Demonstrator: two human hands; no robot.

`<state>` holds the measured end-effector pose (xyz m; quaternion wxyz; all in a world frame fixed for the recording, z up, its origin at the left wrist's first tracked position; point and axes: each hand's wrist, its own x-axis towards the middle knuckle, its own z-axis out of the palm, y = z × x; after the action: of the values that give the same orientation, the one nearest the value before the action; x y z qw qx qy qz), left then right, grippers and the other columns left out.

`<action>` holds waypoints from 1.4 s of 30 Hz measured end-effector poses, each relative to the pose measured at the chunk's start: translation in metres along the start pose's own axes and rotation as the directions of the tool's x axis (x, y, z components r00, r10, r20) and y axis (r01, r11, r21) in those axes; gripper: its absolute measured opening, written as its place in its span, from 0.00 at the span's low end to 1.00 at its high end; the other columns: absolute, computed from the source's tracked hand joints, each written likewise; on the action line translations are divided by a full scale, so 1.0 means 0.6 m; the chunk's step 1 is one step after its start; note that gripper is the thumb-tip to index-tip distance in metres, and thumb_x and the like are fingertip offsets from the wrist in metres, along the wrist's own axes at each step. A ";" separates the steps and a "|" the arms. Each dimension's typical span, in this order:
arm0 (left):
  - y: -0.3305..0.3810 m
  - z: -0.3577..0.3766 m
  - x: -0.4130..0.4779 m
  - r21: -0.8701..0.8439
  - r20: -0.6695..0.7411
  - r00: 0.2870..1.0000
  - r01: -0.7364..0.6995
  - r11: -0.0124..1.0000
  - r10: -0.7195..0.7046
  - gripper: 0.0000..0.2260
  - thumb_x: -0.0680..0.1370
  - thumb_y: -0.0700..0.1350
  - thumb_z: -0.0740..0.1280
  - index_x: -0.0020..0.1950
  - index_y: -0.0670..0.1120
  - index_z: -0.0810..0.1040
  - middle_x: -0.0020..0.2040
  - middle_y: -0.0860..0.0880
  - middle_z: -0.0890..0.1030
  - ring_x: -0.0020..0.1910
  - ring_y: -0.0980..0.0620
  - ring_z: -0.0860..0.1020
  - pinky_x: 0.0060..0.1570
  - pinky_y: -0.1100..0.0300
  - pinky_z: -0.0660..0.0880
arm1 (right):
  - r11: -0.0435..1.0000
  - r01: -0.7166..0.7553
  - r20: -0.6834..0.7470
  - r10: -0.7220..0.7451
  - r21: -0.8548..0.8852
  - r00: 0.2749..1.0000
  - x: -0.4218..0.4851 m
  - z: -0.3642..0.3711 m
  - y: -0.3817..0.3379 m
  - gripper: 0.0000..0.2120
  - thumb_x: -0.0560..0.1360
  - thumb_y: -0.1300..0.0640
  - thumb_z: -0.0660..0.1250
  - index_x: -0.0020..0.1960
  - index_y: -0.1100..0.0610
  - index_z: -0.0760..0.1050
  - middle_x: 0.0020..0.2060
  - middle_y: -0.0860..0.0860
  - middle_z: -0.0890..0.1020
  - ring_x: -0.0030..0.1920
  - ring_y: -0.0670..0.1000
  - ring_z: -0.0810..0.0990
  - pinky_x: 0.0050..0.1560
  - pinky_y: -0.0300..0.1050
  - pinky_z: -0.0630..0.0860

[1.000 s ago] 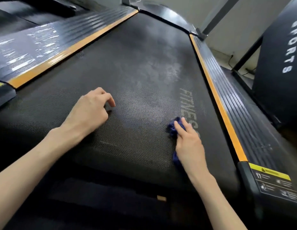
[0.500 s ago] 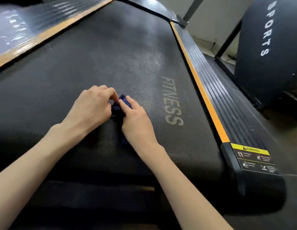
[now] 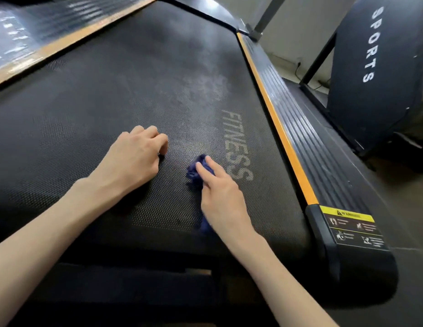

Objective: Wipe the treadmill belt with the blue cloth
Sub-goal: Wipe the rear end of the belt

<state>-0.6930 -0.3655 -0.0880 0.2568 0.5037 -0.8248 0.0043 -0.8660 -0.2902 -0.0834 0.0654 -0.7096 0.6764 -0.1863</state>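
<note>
The right hand [image 3: 221, 197] presses the crumpled blue cloth [image 3: 194, 171], fingers straight, onto the dimpled black belt [image 3: 135, 79]; the left hand [image 3: 132, 159] rests alongside, curled, empty.

Most of the cloth [image 3: 196, 172] lies under the right hand [image 3: 223, 199]; only a bunch at the fingertips and a scrap by the wrist show, and the thumb is out of sight. The left hand [image 3: 132, 159] tucks its fingertips under itself. The left rail [image 3: 47, 29] is smeared, its print unreadable. The label [image 3: 354, 228] carries text too small to read.
</note>
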 end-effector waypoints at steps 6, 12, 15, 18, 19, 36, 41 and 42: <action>-0.002 0.006 0.001 -0.011 -0.022 1.000 0.014 1.000 -0.015 0.09 0.72 0.39 0.57 0.44 0.45 0.76 0.42 0.47 0.75 0.43 0.43 0.72 0.40 0.48 0.73 | 0.957 -0.266 -0.122 0.252 -0.113 0.960 0.006 -0.062 0.168 0.21 0.77 0.67 0.57 0.69 0.58 0.69 0.73 0.52 0.63 0.71 0.55 0.64 0.68 0.44 0.61; -0.005 0.012 -0.011 0.073 -0.022 0.998 -0.064 0.995 0.066 0.16 0.69 0.45 0.48 0.44 0.45 0.74 0.40 0.47 0.74 0.38 0.44 0.72 0.34 0.51 0.72 | 0.957 -0.272 -0.147 0.256 -0.102 0.955 0.142 -0.057 0.220 0.22 0.76 0.69 0.56 0.69 0.59 0.70 0.72 0.54 0.65 0.71 0.55 0.63 0.70 0.45 0.59; -0.007 0.012 -0.008 0.072 -0.026 0.997 -0.066 0.995 0.068 0.14 0.69 0.45 0.49 0.44 0.46 0.74 0.40 0.48 0.73 0.38 0.45 0.71 0.34 0.51 0.72 | 0.957 -0.288 -0.147 0.280 -0.036 0.949 0.136 -0.059 0.224 0.20 0.78 0.67 0.55 0.68 0.58 0.70 0.72 0.52 0.65 0.71 0.54 0.64 0.69 0.44 0.59; -0.010 0.019 -0.014 0.080 -0.049 0.996 -0.069 0.994 0.073 0.14 0.70 0.44 0.50 0.45 0.46 0.74 0.40 0.48 0.73 0.38 0.45 0.71 0.34 0.50 0.72 | 0.971 -0.227 -0.156 0.214 -0.077 0.964 0.040 -0.064 0.212 0.19 0.78 0.66 0.57 0.68 0.57 0.71 0.71 0.52 0.68 0.69 0.55 0.67 0.68 0.44 0.62; -0.010 0.020 -0.014 0.078 -0.055 0.996 -0.071 0.994 0.075 0.13 0.70 0.44 0.51 0.45 0.46 0.74 0.40 0.48 0.73 0.38 0.45 0.71 0.34 0.51 0.72 | 0.971 -0.221 -0.160 0.205 -0.091 0.966 0.010 -0.065 0.207 0.19 0.78 0.66 0.57 0.68 0.57 0.71 0.71 0.51 0.68 0.69 0.55 0.68 0.67 0.45 0.63; -0.008 0.021 -0.016 0.102 -0.049 0.997 -0.062 0.993 0.067 0.12 0.71 0.44 0.51 0.45 0.45 0.74 0.40 0.48 0.73 0.37 0.47 0.71 0.33 0.52 0.71 | 0.991 0.068 -0.157 -0.050 0.113 0.986 0.041 -0.034 0.152 0.18 0.74 0.64 0.66 0.64 0.55 0.76 0.66 0.47 0.74 0.64 0.45 0.72 0.66 0.34 0.61; -0.005 0.020 -0.012 0.112 -0.046 0.997 -0.064 0.992 0.070 0.13 0.71 0.44 0.51 0.45 0.45 0.74 0.40 0.48 0.73 0.37 0.46 0.71 0.34 0.52 0.71 | 0.925 0.330 -0.020 -0.332 0.187 0.943 0.019 -0.047 0.142 0.18 0.72 0.65 0.65 0.61 0.54 0.78 0.64 0.48 0.76 0.64 0.42 0.73 0.67 0.32 0.62; -0.004 0.019 -0.012 0.120 -0.048 0.996 -0.064 0.991 0.070 0.13 0.70 0.44 0.50 0.45 0.45 0.74 0.40 0.47 0.73 0.37 0.46 0.71 0.34 0.52 0.71 | 0.931 0.335 -0.016 -0.336 0.142 0.942 0.049 -0.052 0.161 0.19 0.71 0.67 0.64 0.60 0.56 0.78 0.63 0.50 0.77 0.63 0.45 0.74 0.67 0.30 0.61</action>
<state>-0.6933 -0.3641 -0.1017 0.2476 0.4896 -0.8327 0.0748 -0.9672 -0.3218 -0.0828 0.0859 -0.8089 0.5299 -0.2398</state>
